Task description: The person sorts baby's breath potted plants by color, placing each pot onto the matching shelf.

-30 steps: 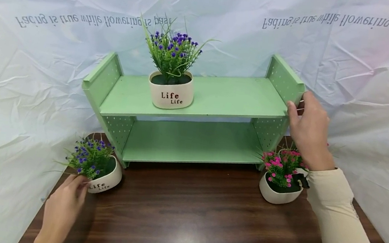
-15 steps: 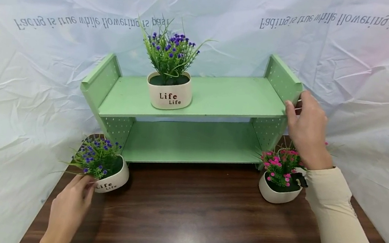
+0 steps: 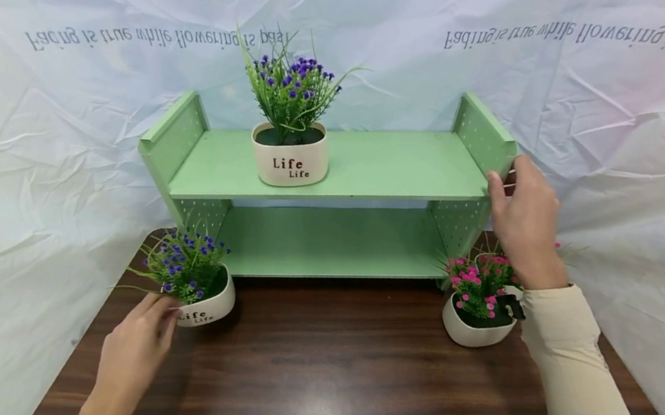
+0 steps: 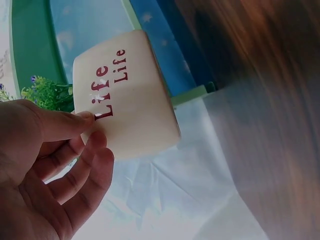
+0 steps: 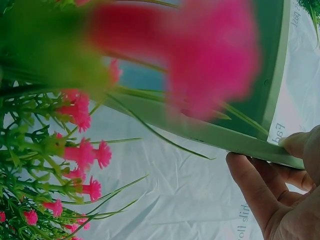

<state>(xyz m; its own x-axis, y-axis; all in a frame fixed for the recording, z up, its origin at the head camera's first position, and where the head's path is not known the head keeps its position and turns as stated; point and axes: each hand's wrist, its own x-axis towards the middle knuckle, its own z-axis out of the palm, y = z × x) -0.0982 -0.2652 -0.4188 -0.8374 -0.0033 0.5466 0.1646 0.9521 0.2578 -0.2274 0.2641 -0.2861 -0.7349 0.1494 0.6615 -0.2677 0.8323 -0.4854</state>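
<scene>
My left hand (image 3: 136,346) pinches the rim of a cream pot (image 3: 219,306) of purple flowers, thumb on the outside near its "Life" lettering. In the left wrist view this pot (image 4: 132,100) appears lifted off the table. It is in front of the left end of a green two-tier shelf (image 3: 375,161). With thumb and fingers, my right hand (image 3: 524,221) grips the front edge of the shelf's right side panel (image 5: 240,145). Another cream pot (image 3: 290,161) with purple flowers stands upright on the upper tier, left of its middle.
Below my right wrist, a cream pot (image 3: 475,330) with pink flowers stands on the brown table (image 3: 319,365), with another partly hidden behind it. White printed sheeting (image 3: 390,41) hangs behind the shelf and along both sides.
My left hand has carried the purple-flowered pot to the right, towards the shelf. My right hand keeps its hold on the side panel.
</scene>
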